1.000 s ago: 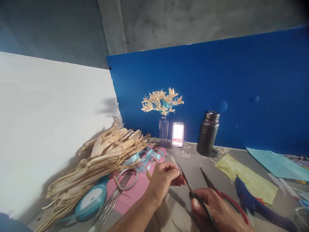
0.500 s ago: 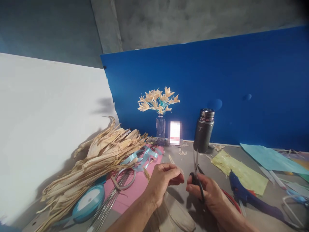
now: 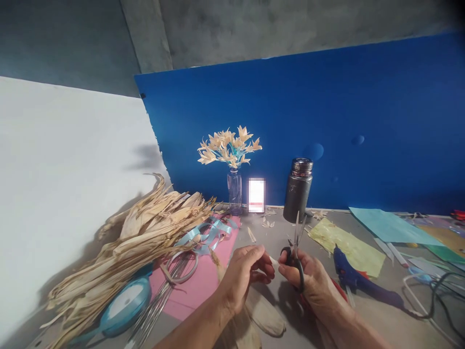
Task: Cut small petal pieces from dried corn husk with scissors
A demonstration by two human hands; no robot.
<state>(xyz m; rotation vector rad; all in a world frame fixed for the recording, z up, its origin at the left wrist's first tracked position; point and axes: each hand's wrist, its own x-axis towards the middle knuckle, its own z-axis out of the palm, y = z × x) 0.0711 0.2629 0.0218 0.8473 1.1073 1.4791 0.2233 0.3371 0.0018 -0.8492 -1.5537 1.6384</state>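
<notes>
My right hand (image 3: 308, 276) is wrapped around the black handles of a pair of scissors (image 3: 297, 237), whose blades point up and stand apart. Its thumb and finger reach toward a small pale piece of corn husk (image 3: 274, 262). My left hand (image 3: 247, 271) pinches that piece from the other side, so it lies between both hands' fingertips. Beneath my hands lie wider dried corn husks (image 3: 267, 317) on the table. Behind them stands a glass bottle (image 3: 234, 191) with pale husk flowers (image 3: 228, 145) on turquoise stems.
Left: a heap of dried husks (image 3: 145, 228), a blue ribbon roll (image 3: 125, 308) and wires (image 3: 160, 300) on pink paper (image 3: 192, 295). A dark flask (image 3: 298, 191) stands behind the scissors. Right: a blue glue gun (image 3: 363, 283), yellow paper (image 3: 348, 247), turquoise sheet (image 3: 392, 226) and cables (image 3: 434, 295).
My hands have come together at the small husk piece, and the right thumb now meets it. The scissors have turned slightly with blades apart. The whole view has shifted a little.
</notes>
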